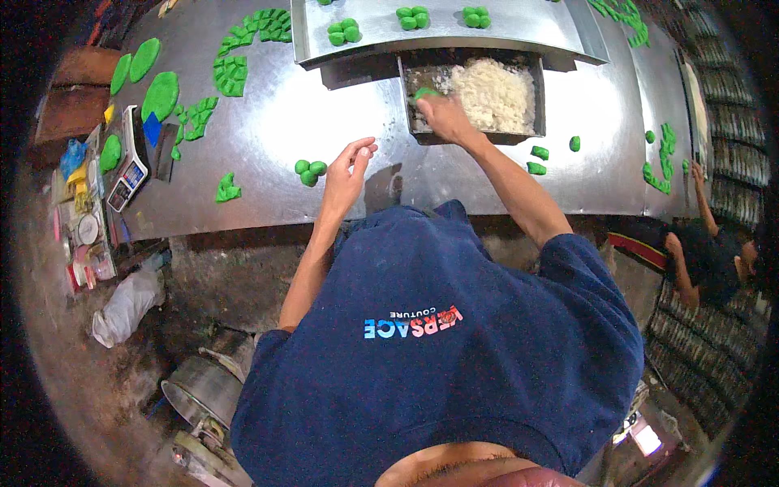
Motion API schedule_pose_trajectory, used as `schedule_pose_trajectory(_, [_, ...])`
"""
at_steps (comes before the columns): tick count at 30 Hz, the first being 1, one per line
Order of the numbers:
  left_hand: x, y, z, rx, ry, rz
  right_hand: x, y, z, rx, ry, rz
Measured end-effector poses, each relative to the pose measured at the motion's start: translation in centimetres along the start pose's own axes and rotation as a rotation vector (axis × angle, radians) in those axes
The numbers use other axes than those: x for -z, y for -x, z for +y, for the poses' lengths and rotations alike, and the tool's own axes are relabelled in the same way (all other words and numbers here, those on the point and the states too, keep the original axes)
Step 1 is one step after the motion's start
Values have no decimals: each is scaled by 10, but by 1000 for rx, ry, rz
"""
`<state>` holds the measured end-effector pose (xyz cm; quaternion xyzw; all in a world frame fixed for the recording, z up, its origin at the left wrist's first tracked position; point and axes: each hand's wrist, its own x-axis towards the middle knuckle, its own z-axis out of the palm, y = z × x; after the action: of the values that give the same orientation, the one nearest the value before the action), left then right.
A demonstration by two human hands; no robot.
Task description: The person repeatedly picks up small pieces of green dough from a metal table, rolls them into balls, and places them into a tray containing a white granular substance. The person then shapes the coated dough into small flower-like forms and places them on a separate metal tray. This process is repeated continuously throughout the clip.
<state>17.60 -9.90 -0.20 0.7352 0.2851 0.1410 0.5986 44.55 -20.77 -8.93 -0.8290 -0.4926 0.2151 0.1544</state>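
Observation:
My right hand is inside a rectangular metal tray, gripping a flattened green dough piece near the tray's left wall. Beside those fingers rises a mound of white, crumbly shredded filling. My left hand hovers over the steel table with its fingers loosely apart and nothing visible in it. Just left of it sit three round green dough balls pressed together. Short green dough pieces lie on the table to the right of my right forearm.
A large metal tray with clusters of green balls overhangs the filling tray's far side. Cut dough pieces and flat dough slabs lie leftward, near a digital scale. At the far right, another person's hand reaches to the table.

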Motion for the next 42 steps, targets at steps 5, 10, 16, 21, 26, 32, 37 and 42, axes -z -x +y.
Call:
schedule_pose_trajectory(5, [5, 9, -10, 65, 58, 32, 9, 4, 15, -34, 297, 69])
schedule_pose_trajectory(10, [-2, 5, 0, 87, 101, 20, 1, -13, 23, 24, 329, 346])
schedule_pose_trajectory(16, [-12, -17, 23, 93, 146, -22, 29, -31, 13, -52, 211, 61])
schedule_pose_trajectory(21, [-28, -49, 31, 40, 208, -74, 19, -30, 24, -168, 24, 177])
schedule_pose_trajectory(26, [-46, -75, 67, -18, 250, -98, 65, -12, 22, -342, -1175, 255])
schedule_pose_trajectory(32, [-79, -94, 59, -138, 27, -184, 78, 37, -9, 38, -2389, -236])
schedule_pose_trajectory(37, [-85, -98, 75, -84, 101, 56, 90, 55, -75, -51, -2016, 302])
schedule_pose_trajectory(42, [-80, -102, 88, -89, 172, 96, 92, 48, -84, -34, -1390, 511])
